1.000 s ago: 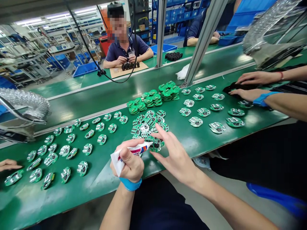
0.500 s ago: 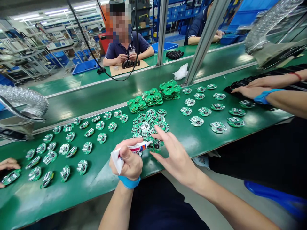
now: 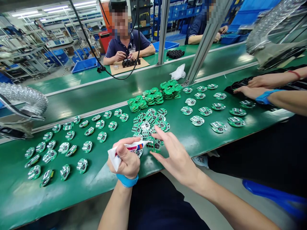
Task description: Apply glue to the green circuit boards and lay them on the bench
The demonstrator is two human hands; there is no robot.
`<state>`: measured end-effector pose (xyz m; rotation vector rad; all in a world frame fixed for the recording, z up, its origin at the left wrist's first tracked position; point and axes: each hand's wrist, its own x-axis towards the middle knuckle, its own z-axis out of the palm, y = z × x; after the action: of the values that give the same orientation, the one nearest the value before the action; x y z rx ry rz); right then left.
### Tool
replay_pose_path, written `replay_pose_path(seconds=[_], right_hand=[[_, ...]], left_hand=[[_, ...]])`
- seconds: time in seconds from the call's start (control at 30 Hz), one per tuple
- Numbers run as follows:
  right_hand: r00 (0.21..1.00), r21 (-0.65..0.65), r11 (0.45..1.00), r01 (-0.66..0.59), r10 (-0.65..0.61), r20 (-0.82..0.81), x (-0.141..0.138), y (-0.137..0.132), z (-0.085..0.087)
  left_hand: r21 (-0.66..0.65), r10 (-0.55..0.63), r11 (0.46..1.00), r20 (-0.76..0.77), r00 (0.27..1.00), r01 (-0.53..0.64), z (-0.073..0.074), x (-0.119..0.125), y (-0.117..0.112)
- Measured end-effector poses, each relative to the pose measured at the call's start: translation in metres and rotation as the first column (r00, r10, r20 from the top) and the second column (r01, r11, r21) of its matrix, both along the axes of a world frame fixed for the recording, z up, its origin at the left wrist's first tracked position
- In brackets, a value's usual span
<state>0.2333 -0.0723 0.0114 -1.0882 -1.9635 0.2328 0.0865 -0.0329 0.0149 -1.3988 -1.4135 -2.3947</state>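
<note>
**Left hand** (image 3: 124, 158), at 6 o'clock: fingers curled shut, thumb pressed on a white squeeze tube with red and blue print (image 3: 127, 150). The tube's nozzle points right, toward a small round green circuit board (image 3: 155, 145). Bright blue wristband (image 3: 127, 180) on the wrist.

**Right hand** (image 3: 176, 156): fingers spread, index finger and thumb on either side of the board, just beside it; contact cannot be told.

**Board location:** near edge of a heaped pile of similar boards (image 3: 150, 123), on a green conveyor belt (image 3: 19, 198).

**Surroundings:** single boards in loose rows (image 3: 69, 143) at 9 o'clock and (image 3: 211, 108) at 3 o'clock; stacked boards (image 3: 170, 89) at 12 o'clock. A co-worker's two hands (image 3: 249, 92) rest on a black tray (image 3: 236, 88) at 3 o'clock. A seated person (image 3: 126, 48) at 11 o'clock handles black parts (image 3: 130, 63).
</note>
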Motion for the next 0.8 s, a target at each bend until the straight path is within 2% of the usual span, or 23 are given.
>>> replay_pose_path(seconds=[0.17,0.3,0.4,0.57,0.8], right_hand=[[1.0,-0.005,1.0,0.006,-0.006,0.013,0.0,-0.001,0.001],[1.0,-0.022,1.0,-0.001,0.001,0.0,0.001,-0.002,0.0],[1.0,-0.024,1.0,0.001,-0.001,0.002,0.002,-0.001,-0.001],[1.0,-0.01,1.0,0.005,-0.005,-0.004,0.002,0.0,0.0],[1.0,0.003,1.0,0.013,-0.013,0.006,0.003,-0.003,0.001]], left_hand=[[0.048,0.07,0.996,-0.005,0.998,-0.07,-0.002,-0.001,0.006],[-0.014,0.075,0.997,-0.04,0.996,-0.076,-0.004,-0.005,0.003],[-0.052,0.036,0.998,-0.014,0.999,-0.037,-0.003,-0.004,-0.004],[-0.009,-0.056,0.998,-0.009,0.998,0.056,-0.003,0.004,-0.016],[0.057,-0.086,0.995,0.026,0.996,0.084,-0.007,0.006,-0.013]])
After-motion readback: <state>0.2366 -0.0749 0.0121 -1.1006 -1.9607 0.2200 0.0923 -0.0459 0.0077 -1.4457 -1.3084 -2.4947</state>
